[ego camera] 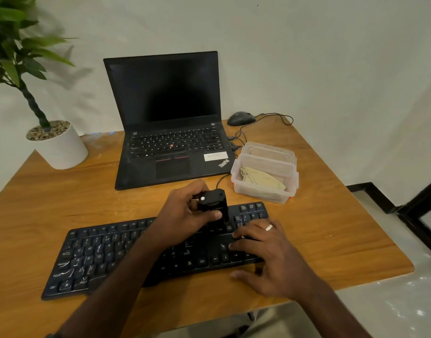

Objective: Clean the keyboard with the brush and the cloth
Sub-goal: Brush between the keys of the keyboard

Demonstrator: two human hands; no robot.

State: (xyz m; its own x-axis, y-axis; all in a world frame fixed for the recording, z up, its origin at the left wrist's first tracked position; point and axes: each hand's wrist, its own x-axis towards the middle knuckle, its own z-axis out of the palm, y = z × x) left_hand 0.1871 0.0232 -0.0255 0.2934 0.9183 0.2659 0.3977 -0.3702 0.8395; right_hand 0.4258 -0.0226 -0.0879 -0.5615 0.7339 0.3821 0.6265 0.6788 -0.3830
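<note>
A black keyboard [146, 254] lies slanted across the near part of the wooden desk [331, 215], its left end almost at the desk's near edge and its right end farther in. The person's left hand [185, 213] is over the keyboard's right-of-middle keys, fingers and thumb curled round a small black brush [213, 204] that stands upright, its lower end down among the keys. The right hand [265, 252] lies flat on the keyboard's right end, fingers spread loosely over the arrow keys and number pad, thumb resting off the keyboard's front edge on the wood; a ring shows on one finger.

Behind the keyboard, an open laptop [170, 132] with a dark screen sits with its front edge just beyond the brush. Behind the keyboard's right end stands a clear plastic container [265, 174] holding a folded beige cloth [260, 180]; only a narrow strip of wood separates it from the keyboard's back edge. Farther back from that, beside the laptop, a black mouse [241, 118] rests near the desk's far edge, its cable looping toward the laptop. Well behind the keyboard's left end, a white plant pot [60, 147] stands at the desk's far-left corner.

Bare wood is open left of the laptop behind the keyboard, and to the right of the keyboard out to the desk's right edge, beyond which pale floor shows.
</note>
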